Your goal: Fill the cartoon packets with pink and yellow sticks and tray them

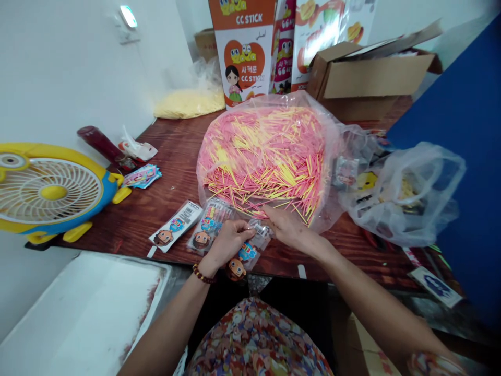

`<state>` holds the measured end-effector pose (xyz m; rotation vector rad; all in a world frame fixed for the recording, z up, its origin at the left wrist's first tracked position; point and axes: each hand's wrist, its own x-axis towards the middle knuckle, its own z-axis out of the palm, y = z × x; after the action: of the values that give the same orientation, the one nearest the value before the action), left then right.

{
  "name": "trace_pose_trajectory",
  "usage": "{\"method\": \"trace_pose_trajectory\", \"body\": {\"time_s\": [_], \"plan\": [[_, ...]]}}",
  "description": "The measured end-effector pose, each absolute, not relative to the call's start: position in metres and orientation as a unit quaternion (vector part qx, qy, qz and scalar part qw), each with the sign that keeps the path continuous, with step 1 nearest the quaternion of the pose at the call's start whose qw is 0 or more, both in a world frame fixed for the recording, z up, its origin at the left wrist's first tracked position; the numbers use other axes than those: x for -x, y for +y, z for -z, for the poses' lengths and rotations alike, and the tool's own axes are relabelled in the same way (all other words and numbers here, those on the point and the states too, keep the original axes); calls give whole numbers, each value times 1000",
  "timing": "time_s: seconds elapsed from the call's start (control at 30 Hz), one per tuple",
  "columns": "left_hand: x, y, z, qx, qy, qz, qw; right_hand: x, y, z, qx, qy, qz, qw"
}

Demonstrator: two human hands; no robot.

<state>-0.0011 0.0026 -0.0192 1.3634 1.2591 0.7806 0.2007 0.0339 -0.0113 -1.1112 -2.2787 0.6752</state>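
My left hand [230, 241] is closed on a small clear printed pouch [247, 253], which hangs over the table's front edge with its cartoon face downward. Close by on the right, my right hand [287, 227] has its fingers curled together at the pouch's top end. What those fingers grip is too small to make out. Just beyond them lies a large clear plastic bag [329, 130], open toward me and full of thin pink and yellow sticks [270, 172]. Left of my hands rest a filled pouch [209, 230] and a flat pouch [175, 227] with a barcode.
A yellow-and-blue fan [55, 193] stands at the left. Printed cards [143, 176] lie near a dark red bottle [99, 143]. White plastic bags [407, 193] crowd the right side. Printed cartons [246, 57] and an open cardboard box [376, 78] line the back.
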Motion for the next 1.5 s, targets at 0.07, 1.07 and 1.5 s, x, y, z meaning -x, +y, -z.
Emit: {"method": "trace_pose_trajectory", "body": {"time_s": [0.07, 1.07, 1.5], "plan": [[1, 2, 19, -583, 528, -318, 529, -202, 33, 15, 423, -832, -248, 259], [-12, -8, 7, -591, 482, -464, 450, -163, 18, -14, 382, -497, -533, 569], [-18, 15, -10, -486, 412, -538, 552, -179, 42, -49, 394, -633, -477, 465]]}}
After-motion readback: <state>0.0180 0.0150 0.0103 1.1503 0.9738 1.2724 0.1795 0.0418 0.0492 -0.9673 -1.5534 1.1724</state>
